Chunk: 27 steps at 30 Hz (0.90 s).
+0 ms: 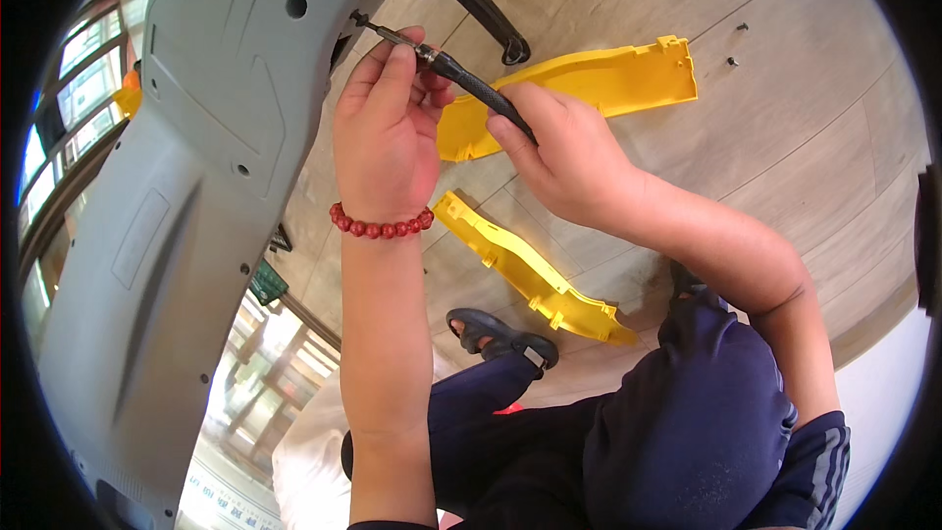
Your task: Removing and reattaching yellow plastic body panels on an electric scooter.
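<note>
Two bare arms reach up from the bottom of the frame, around a bent leg in dark blue trousers. A string of red beads goes around the left wrist. Both hands hold one black screwdriver, near the top middle of the frame. The right hand is wrapped tight around the back of the handle, maybe because that is a good place to turn it from. The left hand pinches the thin metal part near the front, which probably helps it stay straight and not slip. The tip is at the edge of a big grey shell that fills the left side. I cannot tell if the tip sits in a screw. The shell leans at a slant, with dark round holes in it. Farther down, on the wooden floor, lie a long yellow cover at upper middle and a smaller yellow cover below it. They seem to be put to the side so they are out of the way. Two tiny screws lie apart from the covers at upper right.
</note>
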Available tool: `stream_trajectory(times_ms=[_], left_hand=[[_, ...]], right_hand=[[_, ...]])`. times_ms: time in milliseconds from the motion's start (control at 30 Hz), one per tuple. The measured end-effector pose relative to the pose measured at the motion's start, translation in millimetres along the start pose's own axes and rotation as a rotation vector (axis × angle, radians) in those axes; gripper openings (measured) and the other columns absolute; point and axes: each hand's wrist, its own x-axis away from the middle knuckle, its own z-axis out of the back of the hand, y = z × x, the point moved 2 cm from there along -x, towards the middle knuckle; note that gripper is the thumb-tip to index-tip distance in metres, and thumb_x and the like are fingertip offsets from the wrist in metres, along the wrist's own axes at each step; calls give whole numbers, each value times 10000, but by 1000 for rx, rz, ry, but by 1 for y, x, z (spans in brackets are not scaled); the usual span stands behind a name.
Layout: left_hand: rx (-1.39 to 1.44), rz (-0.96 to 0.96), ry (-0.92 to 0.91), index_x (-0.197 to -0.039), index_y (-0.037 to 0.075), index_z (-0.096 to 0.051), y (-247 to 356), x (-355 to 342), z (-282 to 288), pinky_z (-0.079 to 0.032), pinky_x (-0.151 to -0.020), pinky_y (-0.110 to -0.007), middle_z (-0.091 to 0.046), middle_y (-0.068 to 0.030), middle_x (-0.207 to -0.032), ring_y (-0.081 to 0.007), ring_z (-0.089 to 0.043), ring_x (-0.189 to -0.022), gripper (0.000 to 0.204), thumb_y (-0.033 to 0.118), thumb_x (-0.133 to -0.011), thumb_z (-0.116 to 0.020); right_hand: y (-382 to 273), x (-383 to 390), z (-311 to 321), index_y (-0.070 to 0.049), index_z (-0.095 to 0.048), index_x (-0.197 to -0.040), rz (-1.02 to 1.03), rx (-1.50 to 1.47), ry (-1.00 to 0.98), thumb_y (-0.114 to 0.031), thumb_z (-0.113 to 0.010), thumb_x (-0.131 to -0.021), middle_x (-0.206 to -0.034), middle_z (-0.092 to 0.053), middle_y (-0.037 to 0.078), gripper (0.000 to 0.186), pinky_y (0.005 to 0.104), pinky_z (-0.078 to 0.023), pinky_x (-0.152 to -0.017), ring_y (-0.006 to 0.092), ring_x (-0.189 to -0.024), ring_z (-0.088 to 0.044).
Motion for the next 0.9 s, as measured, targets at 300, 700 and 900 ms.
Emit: stream_trajectory(times_ms=[300, 700, 900], left_hand=[[-5, -13, -12, -1076, 17, -531, -3, -3, 4, -443, -745, -269, -599, -56, -923, -132, -548, -804, 198, 134, -922, -486], [-37, -62, 118, -1013, -58, -587, 1, -6, 5, -442, -695, -252, -621, -109, -882, -140, -551, -761, 212, 100, -874, -558], [-26, -77, 125, -986, -61, -591, 0, -8, 8, -441, -691, -251, -624, -112, -857, -146, -557, -743, 191, 77, -854, -582]], right_hand=[[4, 2, -6, 15, -448, -805, -220, -385, -100, -208, -509, -904, -604, -470, 138, 251, 385, -400, -534, 274, -569, -490], [-10, -3, -16, 18, -513, -1024, -885, -1281, -362, -298, -438, -932, -724, -495, 70, 337, 329, -454, -634, 216, -691, -567], [-13, -6, -6, 52, -540, -883, -478, -484, -266, -264, -499, -881, -728, -540, 133, 319, 340, -442, -613, 214, -630, -537]])
